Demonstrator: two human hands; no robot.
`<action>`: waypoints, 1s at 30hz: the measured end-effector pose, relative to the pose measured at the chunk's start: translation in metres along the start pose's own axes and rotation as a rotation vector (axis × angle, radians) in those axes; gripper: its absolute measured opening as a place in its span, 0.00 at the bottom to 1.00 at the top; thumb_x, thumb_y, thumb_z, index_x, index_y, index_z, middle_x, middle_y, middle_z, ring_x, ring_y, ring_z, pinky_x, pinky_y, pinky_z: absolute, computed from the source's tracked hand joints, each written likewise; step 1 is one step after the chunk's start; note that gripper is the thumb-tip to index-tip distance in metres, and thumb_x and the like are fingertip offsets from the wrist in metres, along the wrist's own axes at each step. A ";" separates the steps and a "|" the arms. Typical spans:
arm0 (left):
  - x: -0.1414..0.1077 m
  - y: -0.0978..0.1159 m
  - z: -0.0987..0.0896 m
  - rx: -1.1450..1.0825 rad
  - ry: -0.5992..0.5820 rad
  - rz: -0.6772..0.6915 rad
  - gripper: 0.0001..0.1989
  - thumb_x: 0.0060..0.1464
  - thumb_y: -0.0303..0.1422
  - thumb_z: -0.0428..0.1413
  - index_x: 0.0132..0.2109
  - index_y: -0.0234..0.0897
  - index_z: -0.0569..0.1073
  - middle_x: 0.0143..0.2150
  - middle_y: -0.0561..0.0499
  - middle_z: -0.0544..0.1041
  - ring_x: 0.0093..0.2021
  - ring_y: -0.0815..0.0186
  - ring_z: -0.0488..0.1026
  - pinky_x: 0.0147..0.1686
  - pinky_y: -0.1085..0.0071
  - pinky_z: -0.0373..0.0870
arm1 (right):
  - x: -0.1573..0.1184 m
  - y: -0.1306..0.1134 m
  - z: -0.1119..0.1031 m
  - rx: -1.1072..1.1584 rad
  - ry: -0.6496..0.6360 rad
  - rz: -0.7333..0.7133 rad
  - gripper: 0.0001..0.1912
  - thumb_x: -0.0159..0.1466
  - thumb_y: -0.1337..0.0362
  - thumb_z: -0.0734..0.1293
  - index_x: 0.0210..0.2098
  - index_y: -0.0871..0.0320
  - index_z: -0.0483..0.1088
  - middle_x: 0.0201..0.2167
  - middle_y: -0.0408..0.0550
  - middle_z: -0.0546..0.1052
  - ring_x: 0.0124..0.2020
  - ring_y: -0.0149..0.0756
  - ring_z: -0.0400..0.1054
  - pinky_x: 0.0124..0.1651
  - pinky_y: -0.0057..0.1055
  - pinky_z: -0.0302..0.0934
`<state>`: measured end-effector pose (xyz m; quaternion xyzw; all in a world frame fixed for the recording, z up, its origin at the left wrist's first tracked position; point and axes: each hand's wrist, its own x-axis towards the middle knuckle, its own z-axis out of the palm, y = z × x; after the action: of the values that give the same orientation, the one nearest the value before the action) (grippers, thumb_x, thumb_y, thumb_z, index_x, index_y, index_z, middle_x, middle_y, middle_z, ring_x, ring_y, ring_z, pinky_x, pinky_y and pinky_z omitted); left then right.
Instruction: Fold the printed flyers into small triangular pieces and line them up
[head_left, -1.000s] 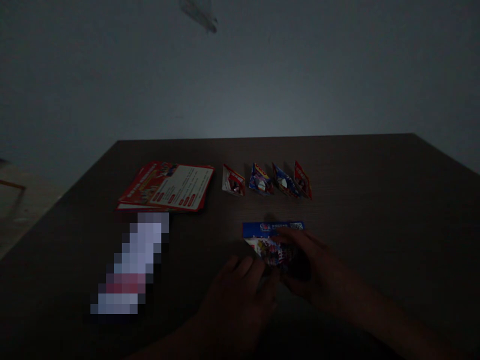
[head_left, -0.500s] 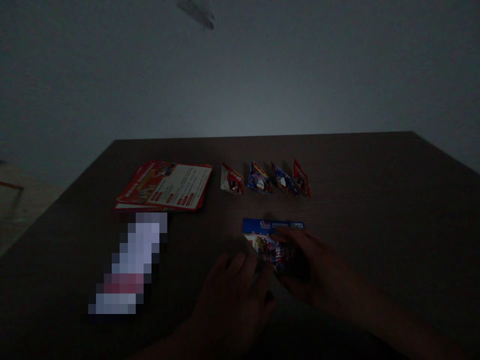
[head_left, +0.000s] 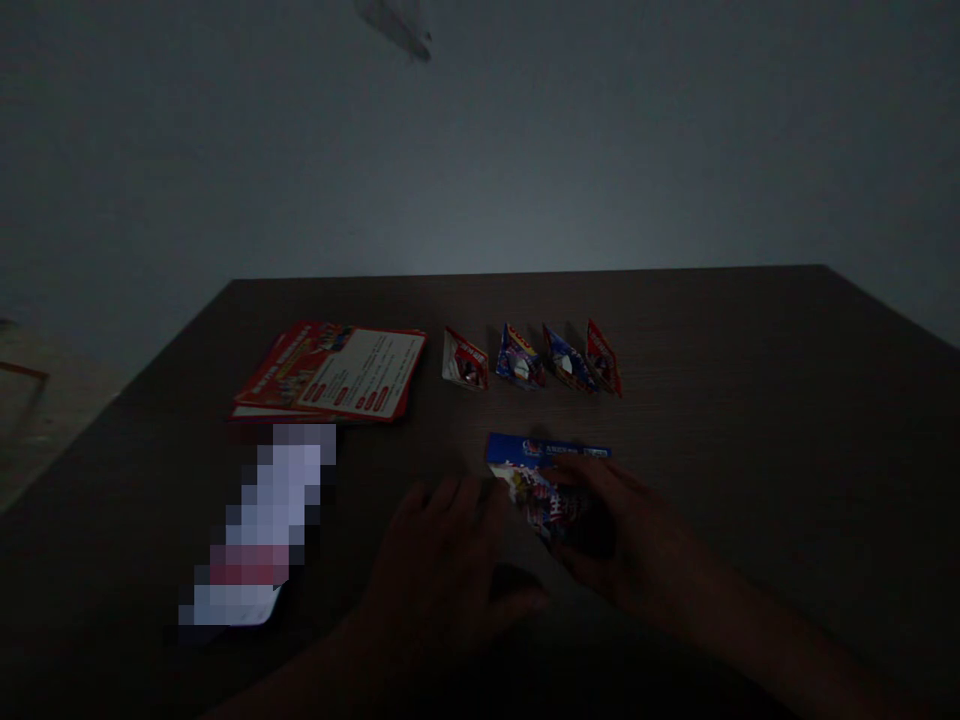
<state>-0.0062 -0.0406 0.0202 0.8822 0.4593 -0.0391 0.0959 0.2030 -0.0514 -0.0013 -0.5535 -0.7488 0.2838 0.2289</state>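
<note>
A printed paper piece (head_left: 536, 490) with a blue top band and a folded, slanting lower left side lies on the dark table in front of me. My right hand (head_left: 622, 520) grips its right side, fingers on top and thumb at the lower edge. Just left of it, my left hand (head_left: 450, 540) hovers low with the thumb spread away from the fingers and nothing in it. Beyond the hands stand several small folded paper pieces in a row, among them a red and white one (head_left: 465, 360) and a blue one (head_left: 519, 358).
A stack of red and white printed sheets (head_left: 330, 370) lies at the back left of the table (head_left: 720, 330). Nearer me on the left is a bright, pixelated phone-like object (head_left: 274, 515). A pale wall rises behind the table.
My left hand has moved left off the paper's lower edge, and its thumb has spread. The right hand keeps its hold; the paper's lower left side looks slightly raised.
</note>
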 end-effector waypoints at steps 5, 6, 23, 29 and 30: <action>0.004 -0.005 -0.004 0.030 0.023 -0.029 0.36 0.50 0.55 0.52 0.58 0.33 0.65 0.51 0.38 0.70 0.49 0.48 0.66 0.46 0.50 0.62 | 0.000 0.001 0.000 0.003 -0.010 0.014 0.32 0.54 0.68 0.69 0.56 0.53 0.57 0.52 0.53 0.69 0.51 0.47 0.65 0.50 0.44 0.63; 0.004 -0.005 -0.004 0.032 0.030 -0.031 0.36 0.50 0.56 0.51 0.57 0.33 0.65 0.51 0.38 0.71 0.49 0.48 0.67 0.46 0.51 0.62 | 0.000 0.001 -0.001 0.004 -0.011 0.017 0.32 0.54 0.68 0.69 0.56 0.53 0.57 0.52 0.53 0.68 0.51 0.47 0.65 0.51 0.44 0.63; -0.002 0.003 0.013 -0.016 0.067 0.254 0.26 0.55 0.42 0.54 0.59 0.38 0.63 0.59 0.36 0.63 0.59 0.47 0.61 0.53 0.51 0.63 | -0.001 0.001 0.000 0.043 -0.012 -0.029 0.32 0.54 0.73 0.66 0.57 0.52 0.56 0.52 0.51 0.69 0.51 0.43 0.65 0.51 0.41 0.63; -0.007 0.001 0.016 -0.028 0.042 0.290 0.25 0.54 0.43 0.55 0.59 0.47 0.63 0.62 0.36 0.58 0.61 0.41 0.57 0.51 0.46 0.63 | 0.000 0.002 -0.001 0.026 -0.040 -0.025 0.34 0.53 0.74 0.65 0.57 0.52 0.55 0.52 0.52 0.68 0.52 0.45 0.64 0.53 0.44 0.62; -0.008 0.001 0.016 -0.033 0.042 0.294 0.25 0.54 0.43 0.56 0.59 0.49 0.62 0.62 0.37 0.57 0.61 0.41 0.56 0.51 0.45 0.63 | 0.000 0.001 -0.002 0.026 -0.043 -0.026 0.34 0.53 0.74 0.65 0.57 0.52 0.55 0.52 0.52 0.68 0.52 0.45 0.64 0.53 0.44 0.62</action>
<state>-0.0093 -0.0507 0.0057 0.9389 0.3276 0.0015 0.1056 0.2048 -0.0511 -0.0008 -0.5346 -0.7567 0.3026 0.2237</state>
